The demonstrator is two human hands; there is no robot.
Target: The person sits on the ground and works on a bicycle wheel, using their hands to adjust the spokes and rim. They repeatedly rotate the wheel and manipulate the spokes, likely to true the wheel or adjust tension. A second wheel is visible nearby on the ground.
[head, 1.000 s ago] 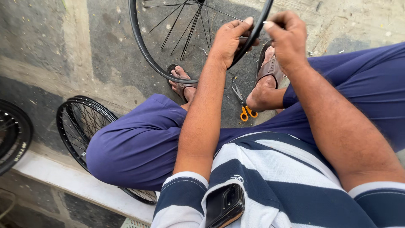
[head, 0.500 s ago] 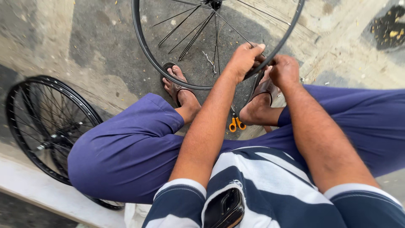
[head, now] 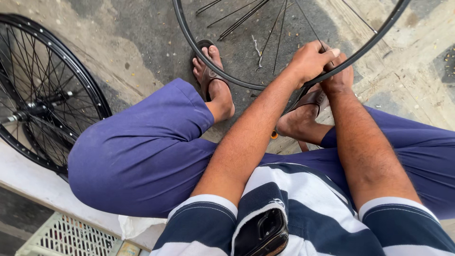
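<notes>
Black wheel rim [head: 222, 80] — left hand [head: 310, 61] and right hand [head: 337, 76] both clamped on it.

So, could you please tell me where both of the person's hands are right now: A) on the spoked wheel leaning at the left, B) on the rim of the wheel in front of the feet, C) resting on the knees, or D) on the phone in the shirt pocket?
B: the left hand and right hand close together on the black wheel rim ahead of the sandalled feet.

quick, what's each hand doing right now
Left hand: closed on the wheel rim.
Right hand: on the same rim, mostly hidden behind the left; grip cannot be told.
</notes>
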